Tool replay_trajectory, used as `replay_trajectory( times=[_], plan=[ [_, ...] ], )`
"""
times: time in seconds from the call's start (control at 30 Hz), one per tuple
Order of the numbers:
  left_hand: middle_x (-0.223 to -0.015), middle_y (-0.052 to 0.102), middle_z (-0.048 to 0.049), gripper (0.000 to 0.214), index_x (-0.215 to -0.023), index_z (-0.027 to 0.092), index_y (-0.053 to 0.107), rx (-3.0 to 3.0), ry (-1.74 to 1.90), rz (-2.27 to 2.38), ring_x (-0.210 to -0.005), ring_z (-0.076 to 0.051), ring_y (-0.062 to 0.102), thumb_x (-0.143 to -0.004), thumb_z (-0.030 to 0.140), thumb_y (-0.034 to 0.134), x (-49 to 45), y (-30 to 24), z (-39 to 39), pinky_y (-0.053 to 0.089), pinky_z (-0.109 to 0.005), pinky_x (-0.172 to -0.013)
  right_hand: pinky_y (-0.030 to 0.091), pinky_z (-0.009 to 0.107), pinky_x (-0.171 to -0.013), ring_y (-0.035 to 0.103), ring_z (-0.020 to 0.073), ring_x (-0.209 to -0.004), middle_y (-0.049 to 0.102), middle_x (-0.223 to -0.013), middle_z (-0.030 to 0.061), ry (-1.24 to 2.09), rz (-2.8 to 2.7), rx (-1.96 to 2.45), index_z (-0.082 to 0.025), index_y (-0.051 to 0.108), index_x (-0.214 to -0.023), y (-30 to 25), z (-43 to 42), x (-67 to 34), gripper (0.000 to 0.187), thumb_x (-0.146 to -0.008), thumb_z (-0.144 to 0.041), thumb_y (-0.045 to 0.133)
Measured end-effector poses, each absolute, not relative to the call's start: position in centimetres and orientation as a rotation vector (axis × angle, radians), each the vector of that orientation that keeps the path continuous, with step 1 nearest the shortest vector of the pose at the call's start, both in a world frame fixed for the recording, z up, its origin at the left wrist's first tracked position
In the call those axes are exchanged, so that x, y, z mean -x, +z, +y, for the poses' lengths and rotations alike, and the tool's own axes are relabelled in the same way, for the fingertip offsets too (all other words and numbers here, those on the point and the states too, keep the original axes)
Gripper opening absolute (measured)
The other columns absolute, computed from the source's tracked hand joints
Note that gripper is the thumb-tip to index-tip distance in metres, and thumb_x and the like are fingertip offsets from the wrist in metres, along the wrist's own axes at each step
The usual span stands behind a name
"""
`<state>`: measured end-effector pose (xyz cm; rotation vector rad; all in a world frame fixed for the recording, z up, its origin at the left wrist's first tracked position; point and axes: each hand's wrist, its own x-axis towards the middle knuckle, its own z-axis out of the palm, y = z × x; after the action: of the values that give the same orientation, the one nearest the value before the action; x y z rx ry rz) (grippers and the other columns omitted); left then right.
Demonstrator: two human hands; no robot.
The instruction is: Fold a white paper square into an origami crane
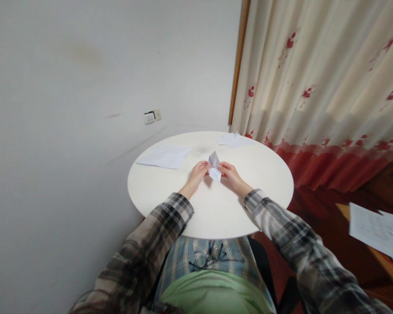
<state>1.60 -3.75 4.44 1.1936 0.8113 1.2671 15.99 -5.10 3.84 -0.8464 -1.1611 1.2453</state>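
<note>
A folded piece of white paper [214,173] is held between my two hands, just above the middle of the round table. Its upper flap looks grey in shadow and points away from me; the lower flap is bright and points toward me. My left hand [199,173] pinches the paper's left side with closed fingers. On the right side, my right hand [229,171] grips it the same way. Some fingertips are hidden behind the folds.
The round white table [216,213] stands against the wall. Flat white sheets [165,156] lie at its back left, and more paper [234,140] at the back right. A socket [149,118] is on the wall. Printed sheets [376,229] rest on wooden furniture at right, below a curtain [314,87].
</note>
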Motion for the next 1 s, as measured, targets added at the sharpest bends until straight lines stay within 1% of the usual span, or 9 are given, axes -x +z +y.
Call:
replay_trajectory(
  times=[0.13,0.23,0.4,0.5,0.63,0.73,0.83,1.0],
  plan=[
    [-0.068,0.057,0.0009,0.031,-0.076,0.015,0.053,-1.228,1.267,0.777,-0.064,-0.010,0.054,-0.059,0.035,0.070,-1.5,4.2,-3.5,0.044,-0.025,-0.067,0.038,0.024,-0.058,0.050,0.0101,-0.059,0.057,-0.063,-0.0030,1.195,-1.190,0.877,-0.018,0.059,-0.071,3.8,-5.1,-15.9,0.022,-0.056,-0.031,0.068],
    [-0.068,0.058,0.0007,0.031,-0.071,0.014,0.053,-1.259,1.249,0.758,-0.064,-0.010,0.054,-0.058,0.036,0.070,-1.5,4.0,-3.5,0.043,-0.025,-0.067,0.037,0.024,-0.057,0.049,0.0099,-0.057,0.057,-0.062,-0.0025,1.154,-1.201,0.883,-0.017,0.059,-0.067,3.5,-4.7,-15.9,0.023,-0.054,-0.033,0.070],
    [-0.068,0.059,0.0010,0.034,-0.073,0.014,0.051,-1.295,1.240,0.739,-0.065,-0.011,0.056,-0.055,0.034,0.072,-1.7,3.8,-3.3,0.043,-0.025,-0.065,0.039,0.026,-0.058,0.050,0.0109,-0.057,0.058,-0.061,-0.0010,1.104,-1.189,0.913,-0.016,0.059,-0.064,3.2,-4.3,-16.1,0.024,-0.054,-0.035,0.070],
    [-0.066,0.058,0.0015,0.033,-0.072,0.015,0.050,-1.315,1.252,0.762,-0.063,-0.011,0.056,-0.055,0.034,0.072,-1.7,3.7,-3.2,0.043,-0.025,-0.063,0.040,0.026,-0.059,0.051,0.0111,-0.058,0.059,-0.062,-0.0006,1.093,-1.198,0.922,-0.016,0.059,-0.065,3.2,-4.3,-16.1,0.025,-0.055,-0.036,0.070],
    [-0.064,0.059,0.0008,0.034,-0.069,0.015,0.049,-1.332,1.242,0.795,-0.061,-0.012,0.056,-0.056,0.037,0.071,-1.7,3.6,-3.0,0.043,-0.025,-0.062,0.039,0.025,-0.056,0.051,0.0108,-0.056,0.057,-0.060,-0.0022,1.062,-1.186,0.906,-0.017,0.058,-0.067,3.2,-4.1,-16.1,0.027,-0.053,-0.036,0.071],
    [-0.066,0.060,-0.0005,0.035,-0.071,0.015,0.050,-1.336,1.217,0.801,-0.062,-0.012,0.057,-0.056,0.038,0.071,-1.7,3.6,-2.9,0.044,-0.026,-0.063,0.037,0.024,-0.054,0.048,0.0099,-0.054,0.055,-0.057,-0.0034,1.016,-1.197,0.903,-0.017,0.056,-0.065,3.1,-3.9,-16.1,0.026,-0.053,-0.035,0.070],
    [-0.067,0.060,-0.0005,0.034,-0.072,0.015,0.050,-1.346,1.203,0.797,-0.062,-0.012,0.057,-0.057,0.037,0.071,-1.7,3.6,-2.9,0.044,-0.025,-0.062,0.037,0.024,-0.055,0.047,0.0094,-0.054,0.053,-0.056,-0.0036,0.968,-1.219,0.929,-0.017,0.055,-0.061,3.0,-3.8,-16.1,0.024,-0.053,-0.035,0.069],
    [-0.062,0.057,0.0025,0.029,-0.073,0.017,0.047,-1.364,1.218,0.814,-0.060,-0.012,0.056,-0.061,0.033,0.068,-1.9,3.7,-3.1,0.043,-0.024,-0.059,0.038,0.025,-0.058,0.048,0.0099,-0.055,0.054,-0.055,-0.0030,0.956,-1.216,0.985,-0.016,0.055,-0.058,3.1,-3.9,-16.1,0.024,-0.054,-0.036,0.068]
  ],
)
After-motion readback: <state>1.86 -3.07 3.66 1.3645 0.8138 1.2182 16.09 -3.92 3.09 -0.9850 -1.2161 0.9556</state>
